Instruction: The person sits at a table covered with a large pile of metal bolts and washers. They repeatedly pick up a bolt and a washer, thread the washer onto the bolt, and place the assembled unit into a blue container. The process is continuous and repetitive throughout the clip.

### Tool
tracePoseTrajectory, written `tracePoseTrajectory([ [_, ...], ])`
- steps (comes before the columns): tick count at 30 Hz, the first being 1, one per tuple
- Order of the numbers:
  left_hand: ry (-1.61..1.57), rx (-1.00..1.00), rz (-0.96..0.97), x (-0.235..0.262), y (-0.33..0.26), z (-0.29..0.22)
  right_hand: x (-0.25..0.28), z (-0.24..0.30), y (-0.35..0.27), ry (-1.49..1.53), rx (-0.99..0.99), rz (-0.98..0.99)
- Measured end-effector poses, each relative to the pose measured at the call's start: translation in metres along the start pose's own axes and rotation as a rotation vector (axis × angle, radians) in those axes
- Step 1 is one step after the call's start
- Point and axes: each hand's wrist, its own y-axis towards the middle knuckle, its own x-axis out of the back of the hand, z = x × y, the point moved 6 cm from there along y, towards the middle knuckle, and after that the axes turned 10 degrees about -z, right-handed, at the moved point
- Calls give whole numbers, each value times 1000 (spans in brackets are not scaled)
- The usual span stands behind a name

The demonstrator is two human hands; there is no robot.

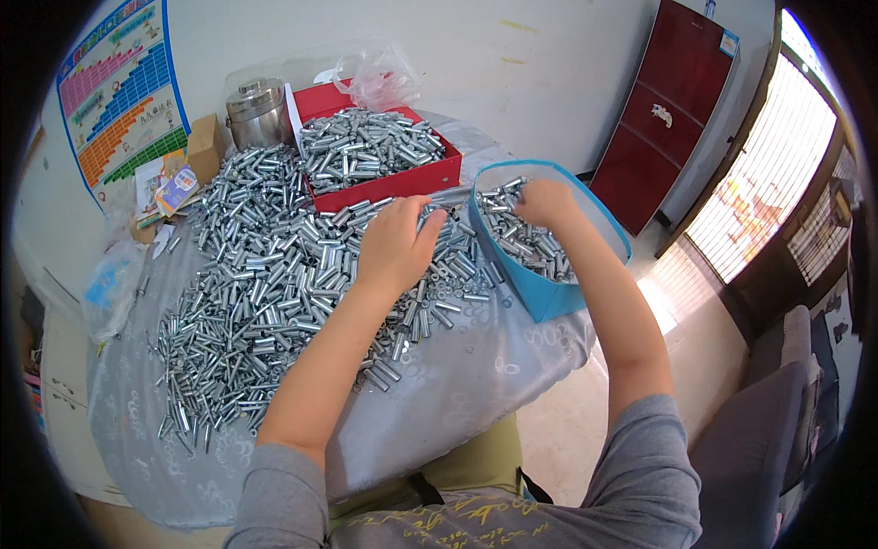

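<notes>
Your left hand (395,245) rests half-curled on the heap of silver metal sleeves (265,274) covering the table (457,384); gather few at once. At three o'clock, your right hand (541,201) dips into the blue bin (549,297), apparently releasing sleeves; drop them low.

The worktop (476,384) is covered by a pale grey patterned cloth that hangs over its near edge. A wide heap of small silvery metal tubes (265,274) spreads across most of the cloth, thinning out toward the near side. At the far side sits a red box (402,178) filled with more tubes, and just left of it a lidded steel pot (256,112). A blue bin (549,297) stands at the right edge, holding tubes too. Small cardboard packets (174,188) lie at the far left corner, beside the heap.
</notes>
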Motion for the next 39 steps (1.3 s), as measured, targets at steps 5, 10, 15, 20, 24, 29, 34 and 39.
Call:
tracePoseTrajectory([
  [5,-41,-65,13,-18,-2,-7,-32,-8,4,240,97,243],
  [10,-70,-97,24,-39,2,-23,-58,23,-15,172,269,278],
  [15,-97,-100,75,-59,1,-35,-58,23,-17,143,255,292],
  [20,-75,-86,149,-71,-5,-30,-52,-4,-18,549,63,268],
  [24,-104,-97,122,-68,-5,-32,-21,-25,-9,950,-111,113],
  [29,-110,-66,-40,-45,2,-26,41,27,-12,1401,-89,-74],
  [34,-399,247,-192,1,3,29,50,138,-21,1940,-98,-215],
  [39,-667,559,-372,59,-15,75,28,227,-24,2130,-196,-103],
])
